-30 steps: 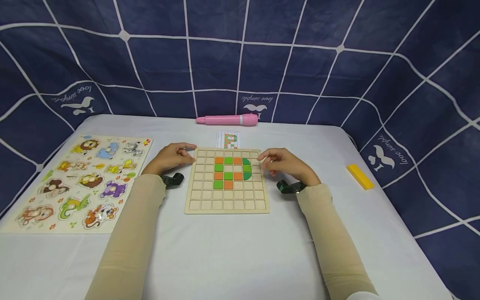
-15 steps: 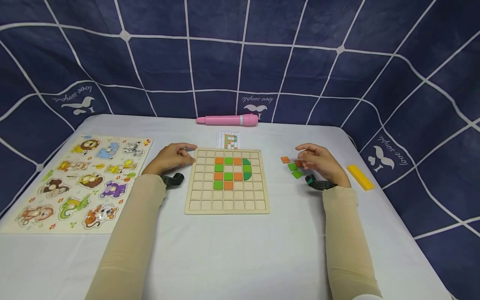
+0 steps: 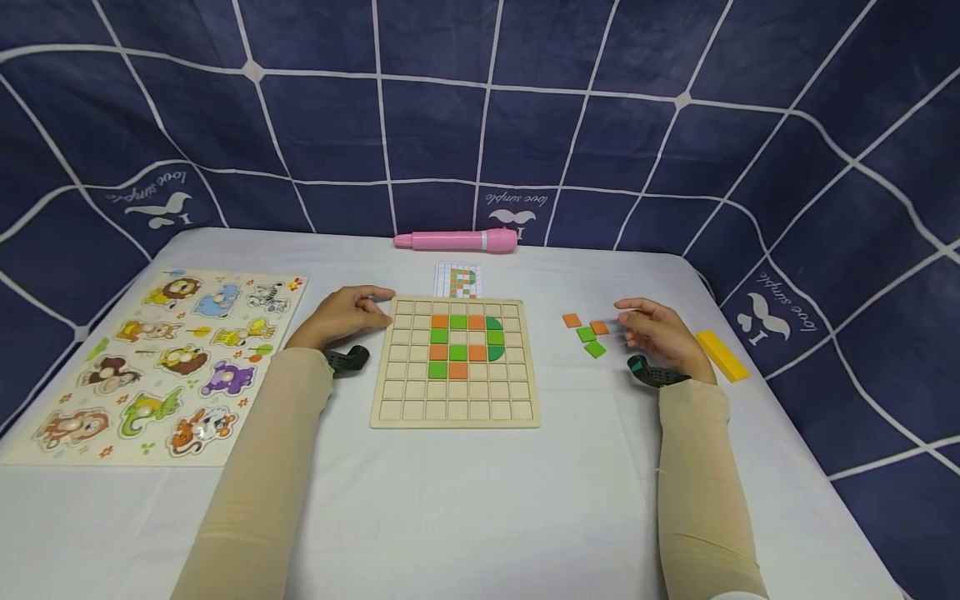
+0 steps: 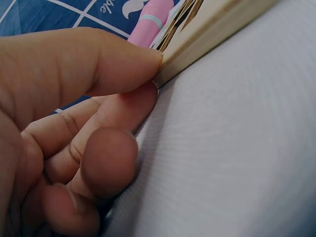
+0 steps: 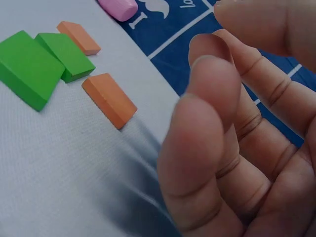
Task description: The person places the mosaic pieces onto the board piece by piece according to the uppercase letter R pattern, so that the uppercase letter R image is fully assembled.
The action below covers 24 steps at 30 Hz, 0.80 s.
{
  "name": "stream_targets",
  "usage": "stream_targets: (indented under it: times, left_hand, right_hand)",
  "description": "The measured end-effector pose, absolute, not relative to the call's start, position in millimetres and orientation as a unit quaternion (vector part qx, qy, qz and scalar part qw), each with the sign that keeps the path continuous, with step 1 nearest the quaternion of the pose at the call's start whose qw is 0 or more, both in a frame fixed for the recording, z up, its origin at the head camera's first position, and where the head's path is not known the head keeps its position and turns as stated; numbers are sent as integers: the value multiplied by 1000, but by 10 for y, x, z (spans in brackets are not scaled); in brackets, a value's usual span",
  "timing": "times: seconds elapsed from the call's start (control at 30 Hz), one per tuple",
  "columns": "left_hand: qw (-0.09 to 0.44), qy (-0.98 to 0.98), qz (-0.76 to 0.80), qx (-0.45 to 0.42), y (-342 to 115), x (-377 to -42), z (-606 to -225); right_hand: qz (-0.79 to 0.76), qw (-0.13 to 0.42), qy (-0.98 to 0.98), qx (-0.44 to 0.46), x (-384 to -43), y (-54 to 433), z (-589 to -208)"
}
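A square wooden grid board [image 3: 456, 411] lies on the white table, with green and orange pieces [image 3: 457, 352] set in its cells in a P-like shape. At the board's left side, my left hand [image 3: 339, 317] touches the edge with thumb and index fingertips; its other fingers [image 4: 111, 160] curl loosely below the thumb. My right hand [image 3: 660, 333] hovers right of the loose tiles, fingers relaxed and holding nothing. Those tiles are orange squares [image 5: 109, 100] and green squares [image 5: 30, 69], lying flat between the board and this hand. The two green ones overlap in the right wrist view.
A small pattern card [image 3: 459, 281] peeks out behind the board, and a pink microphone-shaped toy [image 3: 453, 241] lies beyond it. An animal puzzle board [image 3: 150, 367] takes up the left side. Past my right hand is a yellow block [image 3: 722, 357]. Dark blue cloth hangs around the table.
My right hand has moved right from the board's edge, and the loose green and orange tiles it let go of now lie on the table. The left hand has stayed at the board.
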<state>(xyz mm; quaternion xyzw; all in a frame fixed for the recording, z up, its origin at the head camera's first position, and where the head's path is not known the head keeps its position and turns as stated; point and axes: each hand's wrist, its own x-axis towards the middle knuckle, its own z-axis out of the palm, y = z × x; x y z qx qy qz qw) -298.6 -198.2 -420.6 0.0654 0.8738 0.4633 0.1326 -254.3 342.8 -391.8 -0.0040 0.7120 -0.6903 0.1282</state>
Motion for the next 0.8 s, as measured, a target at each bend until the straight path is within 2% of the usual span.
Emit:
stream_targets:
  times: [0.43, 0.8]
  left_hand:
    - [129, 874, 464, 71, -1988, -3002, -4226]
    - [128, 877, 458, 70, -1983, -3005, -4224]
  right_hand:
    - [-698, 107, 708, 9, -2584, 3422, -4075]
    - [-528, 96, 844, 10, -2602, 3294, -4090]
